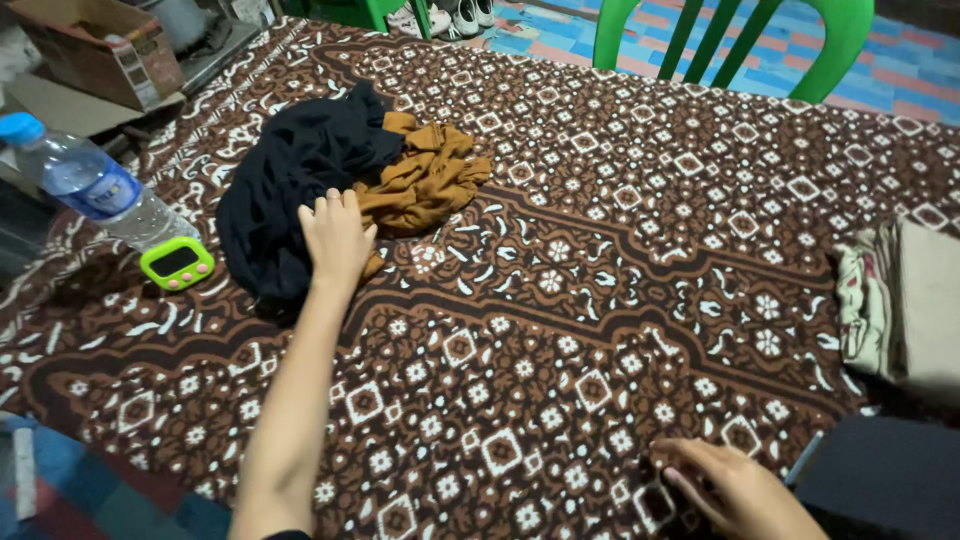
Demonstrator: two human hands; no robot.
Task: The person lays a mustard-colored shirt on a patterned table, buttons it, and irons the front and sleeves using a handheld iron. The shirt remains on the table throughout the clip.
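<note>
Here, a head-worn camera looks down on a bench covered by a brown cloth printed with dense white and tan floral and diamond patterns. The left hand stretches out with its arm long across the cloth, palm down and fingers loosely spread, resting on the near edge of a crumpled black garment; it lies on the soft fabric rather than pinching it, so its grip is slack and open. Touching the black garment on its right side is a rumpled mustard-brown garment, bunched in folds. Left of the pile sits a small lime-green timer with rounded corners and a dark screen, just beside a clear plastic water bottle with a blue cap, lying tilted. A cardboard box stands at the far left corner; its contents cannot be seen. The right hand rests at the near edge, fingers curled flat on the cloth, holding nothing. A stack of folded pale fabric lies at the right edge, and a green plastic chair stands beyond.
</note>
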